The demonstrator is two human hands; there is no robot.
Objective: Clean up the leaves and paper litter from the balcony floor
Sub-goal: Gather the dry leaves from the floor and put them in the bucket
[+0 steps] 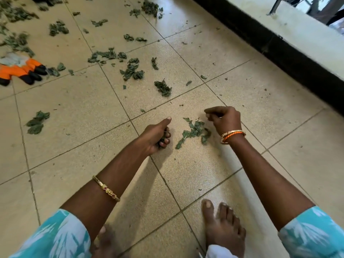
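Between the two hands, on the tiled balcony floor (195, 170), lies a small loose cluster of leaves (194, 130), just beside the fingers of each. The left hand (156, 135) is curled round a wad of leaves already gathered, thumb stretched forward, knuckles close to the tile. The right hand (222, 118) hovers just past the cluster with fingers bent inward; it seems to pinch a scrap or two, though what it holds is too small to tell.

The risk from here, as I judge it, is spillage: the left fist looks fairly full, and opening it to take more could let dry, crumbly pieces drop back onto the floor. The leaves also look brittle, so a hard squeeze may break them into the fine specks that already dot the tiles, which fingers pick up badly.

Ahead of both hands, well apart from them, many more clumps (163, 88) are scattered across the floor, thickest to the far left. A pair of orange gloves (22, 70) lies unused far to the left of the left hand. No paper litter is plainly visible, and no bin or bag shows near either hand.
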